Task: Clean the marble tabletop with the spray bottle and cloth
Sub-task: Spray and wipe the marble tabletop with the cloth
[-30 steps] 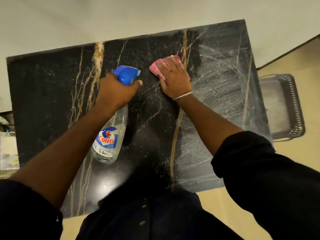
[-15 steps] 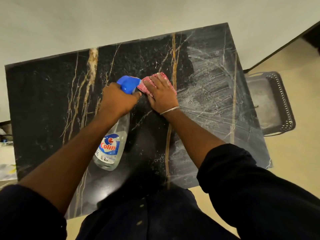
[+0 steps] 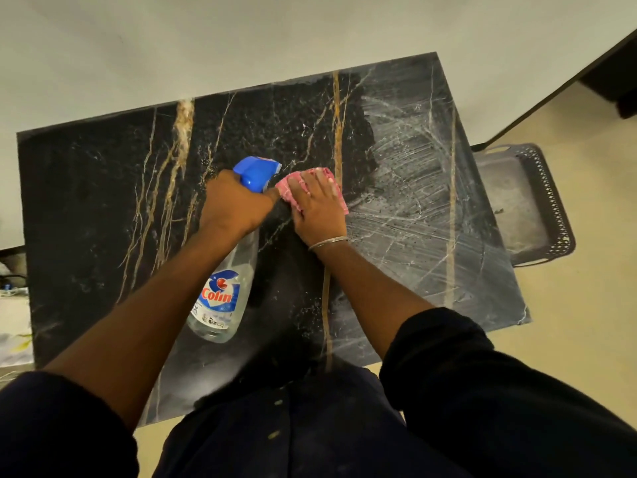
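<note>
The black marble tabletop (image 3: pixel 103 201) with gold veins fills the middle of the view. Its right part shows pale wet wipe streaks (image 3: pixel 413 201). My left hand (image 3: pixel 234 205) grips the neck of a clear spray bottle (image 3: pixel 220 298) with a blue trigger head, held tilted above the table. My right hand (image 3: pixel 317 208) lies flat on a pink cloth (image 3: pixel 339 198), pressing it onto the marble near the centre. The two hands touch or nearly touch. Most of the cloth is hidden under the fingers.
A dark perforated plastic chair (image 3: pixel 524 208) stands on the beige floor right of the table. A pale wall runs behind the table's far edge. Some clutter lies at the far left edge (image 3: pixel 10 288). My dark clothing fills the bottom.
My right hand slid the cloth leftward across the marble, from apart from the bottle to right against my left hand. The bottle stayed gripped and barely shifted.
</note>
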The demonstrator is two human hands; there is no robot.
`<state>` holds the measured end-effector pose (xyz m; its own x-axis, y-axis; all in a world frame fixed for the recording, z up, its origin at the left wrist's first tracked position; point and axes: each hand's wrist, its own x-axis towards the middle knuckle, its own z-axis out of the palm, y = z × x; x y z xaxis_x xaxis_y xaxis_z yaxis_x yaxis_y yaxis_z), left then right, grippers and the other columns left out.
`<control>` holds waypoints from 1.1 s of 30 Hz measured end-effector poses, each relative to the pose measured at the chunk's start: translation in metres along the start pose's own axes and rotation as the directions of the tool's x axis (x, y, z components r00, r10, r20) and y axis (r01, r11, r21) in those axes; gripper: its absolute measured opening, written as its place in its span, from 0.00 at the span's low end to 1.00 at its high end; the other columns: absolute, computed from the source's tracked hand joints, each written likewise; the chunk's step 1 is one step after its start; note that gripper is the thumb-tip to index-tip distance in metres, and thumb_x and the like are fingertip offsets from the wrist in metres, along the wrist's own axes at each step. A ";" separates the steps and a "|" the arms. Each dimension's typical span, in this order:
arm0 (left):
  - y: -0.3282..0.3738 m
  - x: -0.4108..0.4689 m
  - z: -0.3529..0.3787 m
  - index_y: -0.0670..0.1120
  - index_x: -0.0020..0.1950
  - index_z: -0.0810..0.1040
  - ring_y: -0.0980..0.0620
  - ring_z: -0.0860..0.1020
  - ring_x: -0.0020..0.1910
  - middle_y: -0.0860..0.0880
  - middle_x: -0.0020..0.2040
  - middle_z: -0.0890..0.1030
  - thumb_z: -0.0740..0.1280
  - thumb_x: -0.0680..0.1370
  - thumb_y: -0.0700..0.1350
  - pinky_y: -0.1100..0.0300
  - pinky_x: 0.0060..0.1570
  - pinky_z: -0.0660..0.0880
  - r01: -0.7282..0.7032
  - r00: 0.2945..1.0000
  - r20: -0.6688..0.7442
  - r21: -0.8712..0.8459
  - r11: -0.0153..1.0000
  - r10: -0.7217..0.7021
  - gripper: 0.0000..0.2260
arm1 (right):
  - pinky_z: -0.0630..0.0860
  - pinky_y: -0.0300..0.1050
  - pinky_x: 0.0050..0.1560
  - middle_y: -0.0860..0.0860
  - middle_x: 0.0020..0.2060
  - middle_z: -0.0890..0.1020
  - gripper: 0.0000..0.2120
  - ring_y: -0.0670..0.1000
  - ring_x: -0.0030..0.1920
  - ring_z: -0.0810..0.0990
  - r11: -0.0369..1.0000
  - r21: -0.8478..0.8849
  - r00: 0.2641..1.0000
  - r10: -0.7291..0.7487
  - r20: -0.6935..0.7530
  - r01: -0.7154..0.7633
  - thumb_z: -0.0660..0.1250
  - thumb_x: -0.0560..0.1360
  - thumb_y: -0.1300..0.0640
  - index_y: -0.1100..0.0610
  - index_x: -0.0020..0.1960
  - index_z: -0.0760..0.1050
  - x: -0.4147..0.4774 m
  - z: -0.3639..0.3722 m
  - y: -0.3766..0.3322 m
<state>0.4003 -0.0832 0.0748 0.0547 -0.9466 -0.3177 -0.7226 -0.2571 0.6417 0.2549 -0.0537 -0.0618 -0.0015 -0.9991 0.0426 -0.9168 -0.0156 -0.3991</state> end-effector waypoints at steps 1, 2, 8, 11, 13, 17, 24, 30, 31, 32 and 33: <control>0.000 -0.002 0.002 0.45 0.61 0.74 0.50 0.78 0.41 0.46 0.47 0.80 0.74 0.70 0.54 0.59 0.43 0.75 0.005 1.000 0.000 0.005 1.000 -0.005 0.24 | 0.63 0.65 0.73 0.60 0.69 0.74 0.25 0.64 0.73 0.67 0.999 0.002 0.999 -0.043 0.019 0.043 0.65 0.74 0.54 0.57 0.71 0.72 -0.003 0.001 0.000; 0.001 -0.004 0.002 0.45 0.61 0.74 0.51 0.78 0.41 0.46 0.47 0.80 0.74 0.70 0.54 0.60 0.41 0.73 0.012 1.000 0.003 0.012 1.000 -0.012 0.23 | 0.63 0.64 0.73 0.59 0.69 0.74 0.26 0.64 0.73 0.67 0.995 -0.021 0.995 -0.093 0.046 0.094 0.65 0.75 0.53 0.56 0.72 0.71 -0.004 -0.001 0.005; 0.002 -0.013 -0.006 0.44 0.56 0.75 0.54 0.74 0.34 0.48 0.40 0.77 0.73 0.71 0.54 0.61 0.37 0.71 0.011 1.000 0.013 0.023 1.000 -0.012 0.20 | 0.61 0.62 0.74 0.59 0.70 0.72 0.26 0.63 0.73 0.66 0.990 -0.108 0.996 0.082 -0.045 -0.086 0.57 0.76 0.49 0.55 0.73 0.69 -0.011 -0.029 0.080; 0.002 -0.019 -0.009 0.43 0.56 0.76 0.55 0.73 0.32 0.48 0.39 0.76 0.73 0.72 0.54 0.62 0.35 0.70 -0.018 1.000 -0.001 0.029 0.999 0.018 0.20 | 0.58 0.62 0.76 0.59 0.72 0.70 0.28 0.64 0.75 0.62 0.962 -0.095 0.966 0.250 -0.065 -0.255 0.52 0.78 0.47 0.55 0.75 0.67 -0.018 -0.033 0.075; 0.003 -0.024 -0.007 0.44 0.57 0.76 0.54 0.74 0.33 0.46 0.40 0.78 0.73 0.71 0.54 0.60 0.37 0.73 -0.024 1.000 -0.010 0.022 0.999 0.025 0.20 | 0.55 0.61 0.77 0.60 0.74 0.67 0.27 0.64 0.77 0.59 0.948 -0.071 0.950 0.304 -0.074 -0.309 0.57 0.78 0.50 0.54 0.76 0.65 -0.025 -0.029 0.050; 0.006 -0.034 -0.001 0.45 0.57 0.76 0.48 0.78 0.39 0.43 0.44 0.80 0.73 0.71 0.54 0.51 0.48 0.79 -0.001 1.000 -0.019 0.011 1.000 0.001 0.20 | 0.56 0.63 0.76 0.59 0.75 0.67 0.29 0.63 0.77 0.59 0.993 -0.046 0.993 0.114 0.021 -0.113 0.63 0.76 0.54 0.54 0.76 0.65 -0.055 -0.010 0.004; 0.007 -0.047 0.004 0.43 0.57 0.75 0.54 0.74 0.35 0.45 0.42 0.78 0.72 0.73 0.53 0.61 0.39 0.71 0.006 1.000 -0.002 0.037 0.999 -0.006 0.19 | 0.61 0.63 0.74 0.59 0.71 0.72 0.28 0.63 0.74 0.65 0.991 -0.107 0.995 -0.079 0.059 0.085 0.56 0.75 0.51 0.56 0.74 0.68 -0.068 -0.024 0.053; 0.002 -0.059 0.004 0.43 0.57 0.75 0.55 0.72 0.32 0.46 0.40 0.75 0.71 0.74 0.52 0.67 0.32 0.66 -0.014 1.000 0.011 0.041 0.999 0.014 0.18 | 0.57 0.63 0.76 0.60 0.74 0.68 0.27 0.64 0.76 0.60 0.955 -0.096 0.960 0.276 -0.045 -0.279 0.57 0.77 0.51 0.55 0.76 0.66 -0.072 -0.037 0.071; 0.001 -0.061 0.005 0.43 0.58 0.75 0.55 0.72 0.33 0.46 0.40 0.75 0.71 0.75 0.51 0.67 0.33 0.66 -0.013 1.000 0.019 0.038 0.999 0.012 0.18 | 0.55 0.62 0.77 0.60 0.74 0.67 0.27 0.64 0.77 0.59 0.943 -0.087 0.947 0.318 -0.053 -0.322 0.59 0.77 0.51 0.55 0.76 0.65 -0.073 -0.034 0.060; 0.000 -0.063 0.005 0.43 0.58 0.75 0.55 0.72 0.33 0.46 0.40 0.75 0.71 0.75 0.51 0.66 0.33 0.67 -0.011 1.000 0.024 0.038 0.999 0.010 0.17 | 0.54 0.62 0.77 0.60 0.74 0.67 0.27 0.65 0.77 0.59 0.937 -0.070 0.939 0.337 -0.065 -0.341 0.59 0.78 0.52 0.55 0.76 0.65 -0.074 -0.029 0.049; -0.001 -0.064 0.006 0.43 0.58 0.75 0.55 0.72 0.33 0.46 0.40 0.75 0.71 0.75 0.51 0.66 0.33 0.67 -0.010 1.000 0.021 0.042 0.999 0.009 0.17 | 0.54 0.62 0.77 0.60 0.74 0.67 0.27 0.65 0.77 0.59 0.944 -0.056 0.945 0.321 -0.068 -0.325 0.59 0.77 0.52 0.54 0.76 0.65 -0.075 -0.025 0.037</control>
<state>0.3935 -0.0209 0.0900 0.0335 -0.9445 -0.3269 -0.7512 -0.2395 0.6151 0.2112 0.0220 -0.0564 -0.3227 -0.9462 -0.0254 -0.8874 0.3117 -0.3396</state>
